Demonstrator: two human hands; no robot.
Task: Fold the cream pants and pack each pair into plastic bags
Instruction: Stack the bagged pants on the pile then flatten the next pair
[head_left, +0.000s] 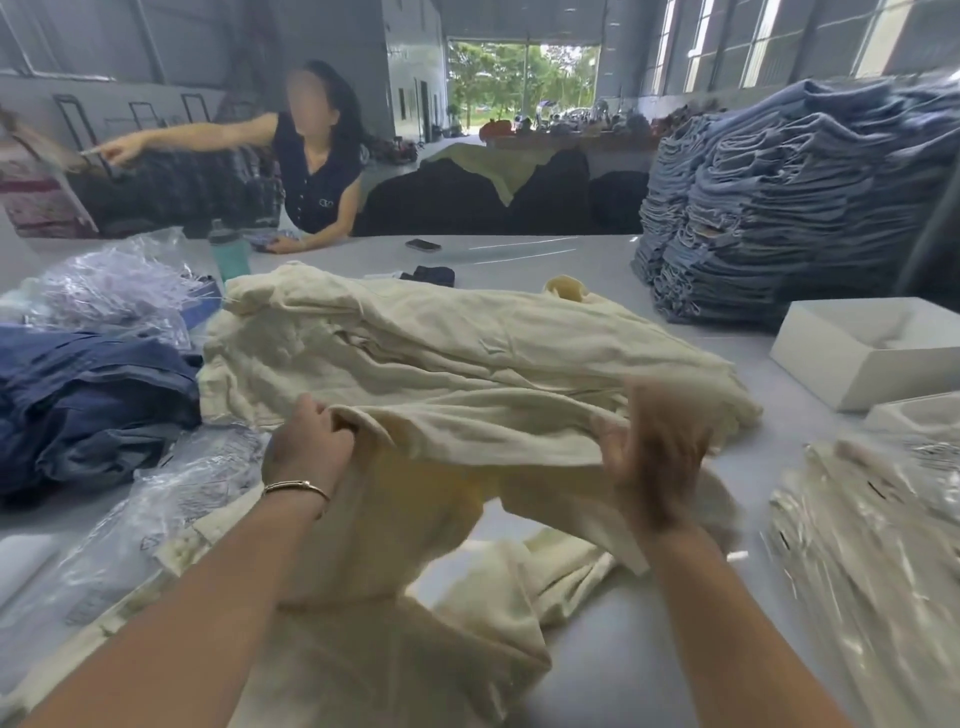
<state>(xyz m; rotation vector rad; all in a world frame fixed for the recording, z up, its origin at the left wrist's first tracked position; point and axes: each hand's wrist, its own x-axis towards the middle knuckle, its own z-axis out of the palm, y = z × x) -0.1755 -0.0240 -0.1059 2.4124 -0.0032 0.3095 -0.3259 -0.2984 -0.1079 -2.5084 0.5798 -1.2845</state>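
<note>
- So we've got one pair of cream pants (415, 509) lifted off the table (623, 649) right in front of us, hanging down loose and crumpled, not folded yet as far as we can tell.
- Our left hand (306, 447) is curled tight around the top edge of the fabric, proper grip.
- Our right hand (654, 452) is a blurry mess; the fingers look spread and fairly straight against the cloth, but honestly we can't tell if it's gripping or not.
- Just behind sits a pile of cream pants (441, 353), soft, wrinkly woven stuff, all still unfolded, so plenty left to do.
- Off to our right there's a stack of bagged cream pairs (872, 545), shiny and crinkly, so we'd guess a fair few are already done.
- On the left, loose clear plastic bags (171, 499) lie flat and glossy, ready for the next one.
- Further out: dark blue garments (88, 405) heaped on the left, a tall stack of light blue denim (779, 208) back right, a white box (862, 353) with stiff straight walls, and another person (317, 156) seated across the table.
</note>
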